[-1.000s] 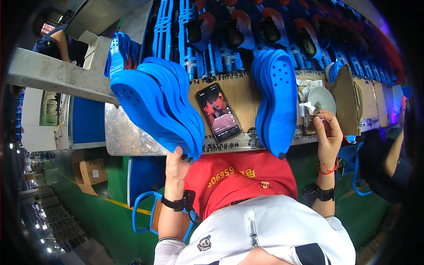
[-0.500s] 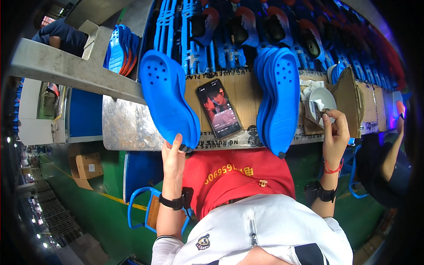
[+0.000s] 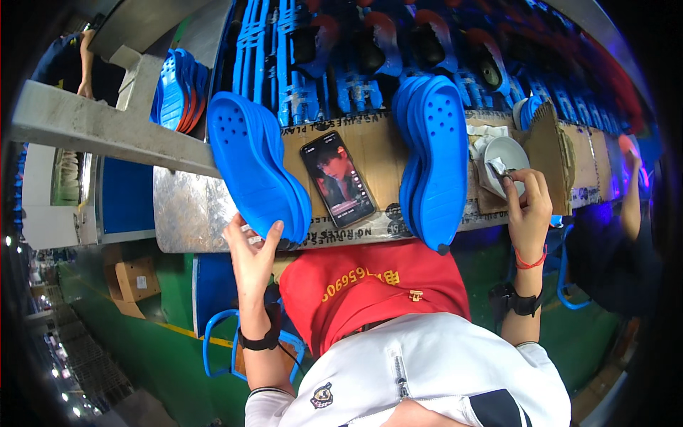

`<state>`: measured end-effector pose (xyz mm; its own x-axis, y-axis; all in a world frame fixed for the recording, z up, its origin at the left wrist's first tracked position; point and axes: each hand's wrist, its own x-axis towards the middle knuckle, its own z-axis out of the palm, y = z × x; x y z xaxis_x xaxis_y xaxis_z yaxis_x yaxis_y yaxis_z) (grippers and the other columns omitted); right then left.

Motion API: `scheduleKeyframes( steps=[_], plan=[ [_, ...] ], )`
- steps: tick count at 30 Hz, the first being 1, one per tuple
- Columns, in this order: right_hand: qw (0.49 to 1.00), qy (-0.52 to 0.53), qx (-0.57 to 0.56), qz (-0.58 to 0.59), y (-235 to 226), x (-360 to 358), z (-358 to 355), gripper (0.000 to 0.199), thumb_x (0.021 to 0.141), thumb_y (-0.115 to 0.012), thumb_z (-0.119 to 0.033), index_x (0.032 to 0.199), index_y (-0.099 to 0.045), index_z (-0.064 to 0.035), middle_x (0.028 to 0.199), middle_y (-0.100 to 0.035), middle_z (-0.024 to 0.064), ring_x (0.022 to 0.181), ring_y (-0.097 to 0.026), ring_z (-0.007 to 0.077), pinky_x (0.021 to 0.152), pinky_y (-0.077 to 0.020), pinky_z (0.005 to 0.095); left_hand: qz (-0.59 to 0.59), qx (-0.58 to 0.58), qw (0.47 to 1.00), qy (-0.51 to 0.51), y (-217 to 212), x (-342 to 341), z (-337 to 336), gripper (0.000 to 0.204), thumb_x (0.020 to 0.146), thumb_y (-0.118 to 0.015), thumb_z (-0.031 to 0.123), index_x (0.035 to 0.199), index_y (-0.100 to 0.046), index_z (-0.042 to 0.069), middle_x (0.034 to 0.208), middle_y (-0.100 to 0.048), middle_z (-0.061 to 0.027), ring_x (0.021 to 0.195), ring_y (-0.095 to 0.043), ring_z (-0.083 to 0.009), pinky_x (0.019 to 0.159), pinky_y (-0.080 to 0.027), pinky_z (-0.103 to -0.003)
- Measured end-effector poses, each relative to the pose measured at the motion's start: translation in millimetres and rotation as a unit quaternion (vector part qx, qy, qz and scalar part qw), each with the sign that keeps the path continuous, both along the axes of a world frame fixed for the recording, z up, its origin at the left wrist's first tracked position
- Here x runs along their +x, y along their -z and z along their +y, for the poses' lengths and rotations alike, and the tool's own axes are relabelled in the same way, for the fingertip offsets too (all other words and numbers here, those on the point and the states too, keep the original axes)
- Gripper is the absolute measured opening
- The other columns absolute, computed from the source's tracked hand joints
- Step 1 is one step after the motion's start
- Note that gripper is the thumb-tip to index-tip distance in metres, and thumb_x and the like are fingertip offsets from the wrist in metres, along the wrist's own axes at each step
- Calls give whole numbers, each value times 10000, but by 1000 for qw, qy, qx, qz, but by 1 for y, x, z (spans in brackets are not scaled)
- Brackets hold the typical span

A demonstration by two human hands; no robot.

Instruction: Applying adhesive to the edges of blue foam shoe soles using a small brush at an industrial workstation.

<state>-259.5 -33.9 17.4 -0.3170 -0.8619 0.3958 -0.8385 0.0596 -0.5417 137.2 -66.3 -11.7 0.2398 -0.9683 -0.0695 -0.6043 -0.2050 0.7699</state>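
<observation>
A stack of blue shoe soles (image 3: 256,171), with holes in the forefoot, lies at the left of the table's near edge. My left hand (image 3: 250,255) is at its heel end, thumb and fingers spread, fingertips at the edge of the soles. A second stack of blue soles (image 3: 440,164) lies to the right, its heel tip dark. My right hand (image 3: 532,203) pinches a small thin dark tool (image 3: 506,173) over a pale round bowl (image 3: 506,158). Something white lies in the bowl by the tool; most of the tool is hidden by my fingers.
Between the stacks a phone (image 3: 338,179) lies on the cardboard (image 3: 380,153), its screen lit. Torn cardboard (image 3: 553,153) stands right of the bowl. Racks with blue shoe parts (image 3: 377,43) fill the far side. A metal beam (image 3: 121,132) crosses at left. Another person's arm (image 3: 632,192) is at right.
My left thumb and fingers have spread apart at the left stack's heel and its top sole has shifted. My right hand has dipped the tool further into the bowl. The phone's picture has changed.
</observation>
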Motion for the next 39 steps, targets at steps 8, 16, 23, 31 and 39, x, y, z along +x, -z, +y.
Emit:
scheduleKeyframes(
  steps=[8,16,23,31,39],
  plan=[
    [997,10,19,75,2,-7,1,72,819,-617,-41,882,-582,-36,891,-554,124,699,-598,329,573,-471,390,-113,-114,987,-12,-27,0,-9,469,787,-706,88,1175,-459,-1,994,-512,-84,859,-500,-138,697,-467,-267],
    [995,16,21,101,7,-15,-1,61,827,-603,-44,879,-571,-37,899,-555,123,699,-602,339,567,-480,400,98,-64,973,198,-43,-100,14,383,783,-685,22,1116,-496,10,939,-561,-80,749,-561,-97,617,-468,-189],
    [995,15,15,96,5,-16,-3,73,822,-606,-41,877,-560,-31,901,-555,128,710,-601,343,571,-483,410,203,84,938,268,5,-152,17,664,828,-691,153,1284,-250,-44,1209,-344,-181,943,-594,-220,728,-543,-291],
    [992,10,24,120,10,-22,-5,58,839,-587,-65,876,-547,-44,910,-549,124,673,-601,357,548,-501,425,367,96,888,261,37,-184,20,855,807,-716,248,1356,-147,-79,1255,-310,-212,1221,-383,-309,929,-452,-375],
    [993,-17,42,106,11,-25,-10,61,839,-586,-62,881,-549,-38,920,-546,127,694,-599,355,565,-498,422,374,86,898,215,43,-196,14,840,768,-730,172,1366,-185,-56,1292,-362,-206,1194,-413,-287,1000,-360,-397]
  ],
)
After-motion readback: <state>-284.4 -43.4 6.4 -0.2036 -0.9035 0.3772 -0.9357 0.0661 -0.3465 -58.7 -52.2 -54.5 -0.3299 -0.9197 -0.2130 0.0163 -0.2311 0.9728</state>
